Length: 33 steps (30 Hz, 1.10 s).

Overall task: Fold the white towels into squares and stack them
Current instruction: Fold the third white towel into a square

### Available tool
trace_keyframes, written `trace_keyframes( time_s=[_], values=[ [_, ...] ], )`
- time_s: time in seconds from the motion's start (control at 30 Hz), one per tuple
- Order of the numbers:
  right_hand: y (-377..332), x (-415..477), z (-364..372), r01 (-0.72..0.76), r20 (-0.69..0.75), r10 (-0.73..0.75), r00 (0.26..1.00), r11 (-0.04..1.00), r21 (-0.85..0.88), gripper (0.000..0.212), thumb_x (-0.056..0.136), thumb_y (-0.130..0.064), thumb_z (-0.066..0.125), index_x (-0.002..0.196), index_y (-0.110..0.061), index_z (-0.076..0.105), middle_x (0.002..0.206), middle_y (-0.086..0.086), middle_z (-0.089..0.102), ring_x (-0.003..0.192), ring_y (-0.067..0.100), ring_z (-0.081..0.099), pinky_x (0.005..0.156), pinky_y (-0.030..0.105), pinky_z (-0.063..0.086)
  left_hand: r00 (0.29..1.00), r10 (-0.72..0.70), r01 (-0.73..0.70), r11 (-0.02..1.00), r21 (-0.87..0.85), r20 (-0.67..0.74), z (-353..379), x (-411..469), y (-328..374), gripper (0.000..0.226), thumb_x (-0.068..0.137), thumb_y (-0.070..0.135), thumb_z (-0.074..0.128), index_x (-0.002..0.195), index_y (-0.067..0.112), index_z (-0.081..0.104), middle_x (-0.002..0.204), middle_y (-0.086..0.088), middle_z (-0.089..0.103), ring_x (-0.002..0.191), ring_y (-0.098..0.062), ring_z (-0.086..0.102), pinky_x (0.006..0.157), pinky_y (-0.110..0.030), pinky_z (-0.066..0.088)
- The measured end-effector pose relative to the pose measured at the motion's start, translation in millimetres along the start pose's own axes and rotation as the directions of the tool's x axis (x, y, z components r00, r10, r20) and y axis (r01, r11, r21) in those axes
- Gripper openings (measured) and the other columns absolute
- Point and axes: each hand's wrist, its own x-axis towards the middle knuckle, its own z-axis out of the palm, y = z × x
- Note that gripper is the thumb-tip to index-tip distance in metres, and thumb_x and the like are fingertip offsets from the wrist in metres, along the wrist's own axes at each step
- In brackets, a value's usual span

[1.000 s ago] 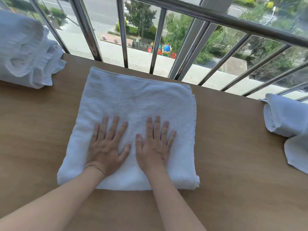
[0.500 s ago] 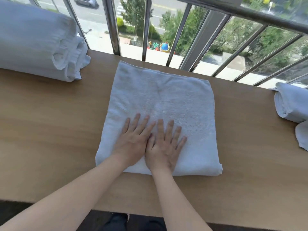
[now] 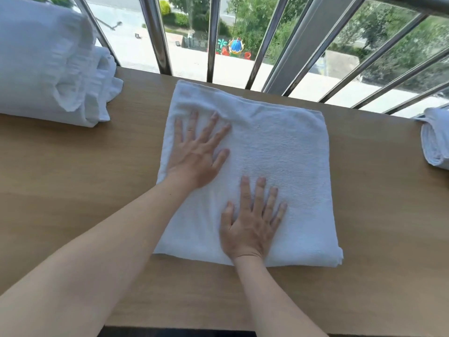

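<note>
1. One white towel (image 3: 274,161) lies flat in the middle of the bench (image 3: 379,215), folded into a rough square. Its far edge is close to the railing (image 3: 157,37), and its near edge stops short of the bench's front edge.
2. There are two more lots of white towels. A large bundle (image 3: 46,69), loosely rolled, sits at the far left. A smaller bundle (image 3: 436,142) sits at the right and is cut off by the edge of the view. I cannot tell how many towels are in either. Both lie well apart from the middle towel.
3. Both of my hands are on the middle towel, and neither grips anything.
4. My left hand (image 3: 194,159) lies palm down on the towel's left half, toward its far left corner. The fingers are straight and spread, and the wrist crosses the left edge.
5. My right hand (image 3: 247,229) lies palm down on the near part of the towel, fingers straight and slightly fanned. The wrist is at the near edge.
6. The two hands do not touch, and the left is farther from me than the right. Both forearms are bare.
7. The bench is light wood grain.
8. The railing is made of shiny metal bars. Through them I see pale paved ground, green trees (image 3: 255,18) and a small colourful playground (image 3: 234,47) below.
</note>
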Motion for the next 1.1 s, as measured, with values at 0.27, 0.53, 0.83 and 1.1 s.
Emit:
trace_keyframes(
  time_s=[0.27,0.53,0.83,1.1],
  values=[
    [1.5,0.4,5.4,0.019,-0.08,-0.019,0.997,1.0,0.002,0.07,0.092,-0.048,0.041,0.159,-0.03,0.026,0.168,0.002,0.013,0.155,0.033,0.007,0.12,0.063,0.011,0.994,-0.105,0.105,0.994,0.005,0.009,-16.8,73.5,-17.1,0.065,0.097,0.064,0.004,0.158,0.042,0.003,0.169,0.002,0.0,0.154,-0.029,-0.013,0.12,-0.053,-0.016],
    [0.6,3.4,6.3,0.009,-0.102,-0.01,0.995,1.0,-0.009,0.07,0.09,-0.046,0.042,0.157,-0.029,0.032,0.167,0.004,0.02,0.154,0.034,0.011,0.119,0.064,0.012,0.998,-0.064,0.063,0.993,-0.095,-0.007,-9.4,41.7,-2.3,0.064,0.101,0.055,0.011,0.158,0.036,-0.011,0.168,-0.001,-0.011,0.153,-0.021,-0.017,0.122,-0.048,-0.015],
    [-1.1,3.9,1.3,-0.011,-0.064,0.012,0.998,1.0,0.017,0.065,0.091,-0.048,0.039,0.154,-0.031,0.037,0.166,0.003,0.023,0.155,0.031,0.01,0.121,0.06,0.008,0.99,-0.061,0.072,0.994,-0.078,0.127,5.7,-87.3,35.0,0.066,0.099,0.055,0.006,0.156,0.033,-0.019,0.163,0.003,-0.029,0.148,-0.016,-0.031,0.121,-0.044,-0.018],
    [-2.5,0.4,-4.3,-0.015,-0.043,0.017,0.999,0.999,0.045,0.061,0.094,-0.045,0.035,0.154,-0.035,0.036,0.165,0.002,0.024,0.155,0.028,0.01,0.123,0.056,0.005,0.983,-0.05,0.048,0.999,0.015,0.179,7.2,-157.7,32.5,0.066,0.096,0.058,-0.007,0.153,0.032,-0.029,0.161,0.001,-0.036,0.147,-0.018,-0.034,0.121,-0.045,-0.016]
  ],
)
